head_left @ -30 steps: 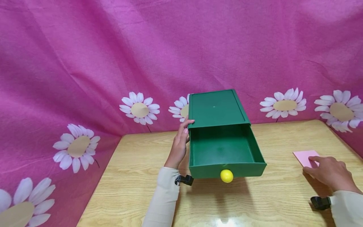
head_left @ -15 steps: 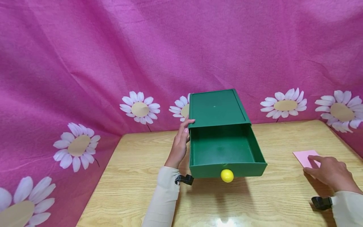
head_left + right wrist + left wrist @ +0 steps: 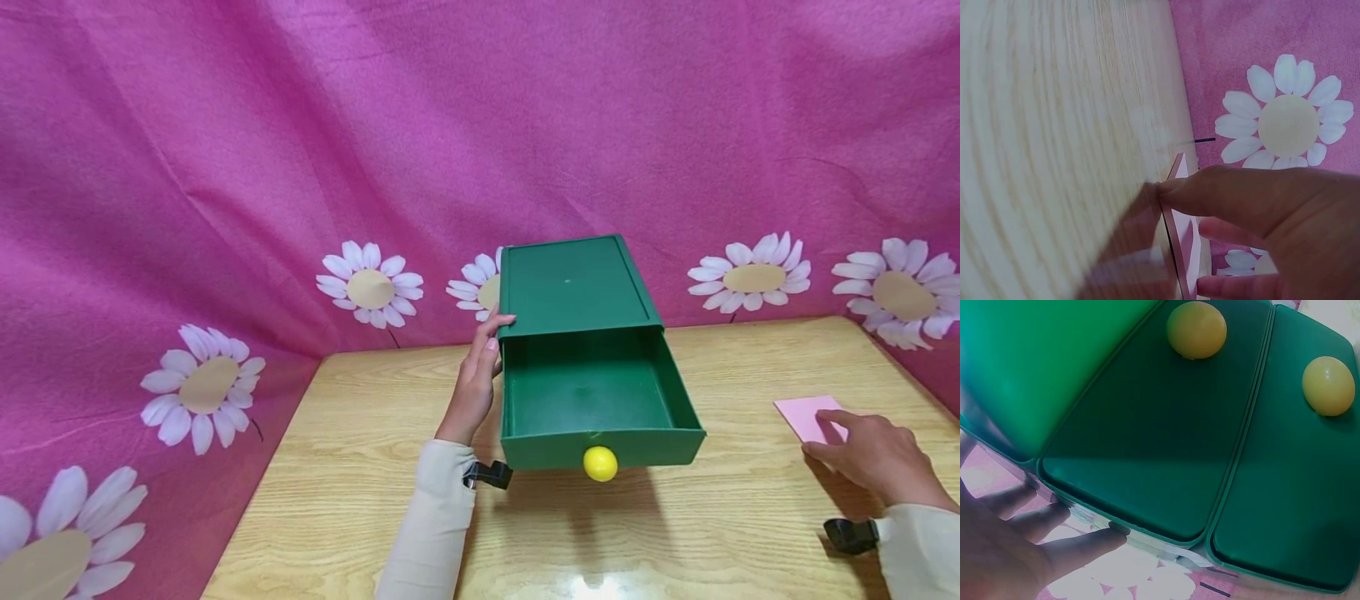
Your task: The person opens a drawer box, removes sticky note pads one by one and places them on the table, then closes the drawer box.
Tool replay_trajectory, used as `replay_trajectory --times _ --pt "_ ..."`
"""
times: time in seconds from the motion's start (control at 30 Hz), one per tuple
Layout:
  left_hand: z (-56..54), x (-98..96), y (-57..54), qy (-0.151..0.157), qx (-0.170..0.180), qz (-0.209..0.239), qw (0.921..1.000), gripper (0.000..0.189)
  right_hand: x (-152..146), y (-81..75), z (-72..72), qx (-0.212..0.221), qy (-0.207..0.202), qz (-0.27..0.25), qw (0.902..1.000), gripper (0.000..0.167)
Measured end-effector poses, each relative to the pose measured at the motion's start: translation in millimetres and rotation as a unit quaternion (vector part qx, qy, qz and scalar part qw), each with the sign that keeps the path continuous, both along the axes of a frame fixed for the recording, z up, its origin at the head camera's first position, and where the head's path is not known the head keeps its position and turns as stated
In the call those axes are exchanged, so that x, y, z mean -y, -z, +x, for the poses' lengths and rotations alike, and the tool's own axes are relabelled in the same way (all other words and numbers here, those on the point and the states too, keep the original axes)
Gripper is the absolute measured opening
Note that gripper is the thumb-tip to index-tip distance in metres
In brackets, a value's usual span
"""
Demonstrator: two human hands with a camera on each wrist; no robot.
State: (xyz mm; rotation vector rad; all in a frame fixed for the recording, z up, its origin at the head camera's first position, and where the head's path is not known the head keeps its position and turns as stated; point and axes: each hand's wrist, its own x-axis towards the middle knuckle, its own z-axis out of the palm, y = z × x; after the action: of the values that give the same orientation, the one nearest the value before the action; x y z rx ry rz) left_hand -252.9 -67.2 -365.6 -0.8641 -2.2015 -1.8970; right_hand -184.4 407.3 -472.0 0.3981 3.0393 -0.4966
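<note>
A green drawer cabinet stands at the middle of the table, its top drawer pulled out with nothing inside. That drawer has a round yellow knob. My left hand rests against the cabinet's left side, fingers fairly straight, one fingertip at the top edge. Two closed drawer fronts with yellow knobs appear in the left wrist view. At the right, my right hand holds a thin pad of pink sticky notes lying on the table, thumb at its edge and fingers across from it.
The wooden table carries the cabinet and the pad. A pink cloth with white daisies hangs close behind the table and along both sides. Each wrist bears a small black camera mount.
</note>
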Motion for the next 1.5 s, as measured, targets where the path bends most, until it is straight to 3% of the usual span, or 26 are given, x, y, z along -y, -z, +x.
replay_trajectory --times 0.37,0.57,0.7,0.93,1.27,1.5 --pt "-1.6 2.3 1.2 0.003 -0.002 0.002 1.0 0.04 3.8 -6.1 -0.4 -0.019 -0.014 0.003 0.9997 0.075" --pt "-6.3 1.5 8.8 -0.001 0.002 0.004 1.0 0.039 15.2 -20.1 2.5 -0.05 -0.03 0.016 0.9982 0.068" --pt "-2.0 1.5 4.0 -0.001 0.003 0.002 1.0 0.039 27.2 -31.0 3.8 -0.084 -0.035 0.016 0.9957 0.064" --pt "-2.6 1.4 3.3 0.001 -0.001 0.002 1.0 0.039 48.0 -50.8 6.7 -0.179 -0.095 0.001 0.9793 0.058" --pt "-2.8 1.1 3.5 0.001 -0.003 0.005 1.0 0.039 83.0 -80.2 19.2 -0.236 -0.136 -0.012 0.9622 0.055" --pt "-2.0 1.5 2.2 0.004 -0.001 0.002 1.0 0.039 99.0 -97.0 31.0 -0.265 -0.141 -0.039 0.9531 0.054"
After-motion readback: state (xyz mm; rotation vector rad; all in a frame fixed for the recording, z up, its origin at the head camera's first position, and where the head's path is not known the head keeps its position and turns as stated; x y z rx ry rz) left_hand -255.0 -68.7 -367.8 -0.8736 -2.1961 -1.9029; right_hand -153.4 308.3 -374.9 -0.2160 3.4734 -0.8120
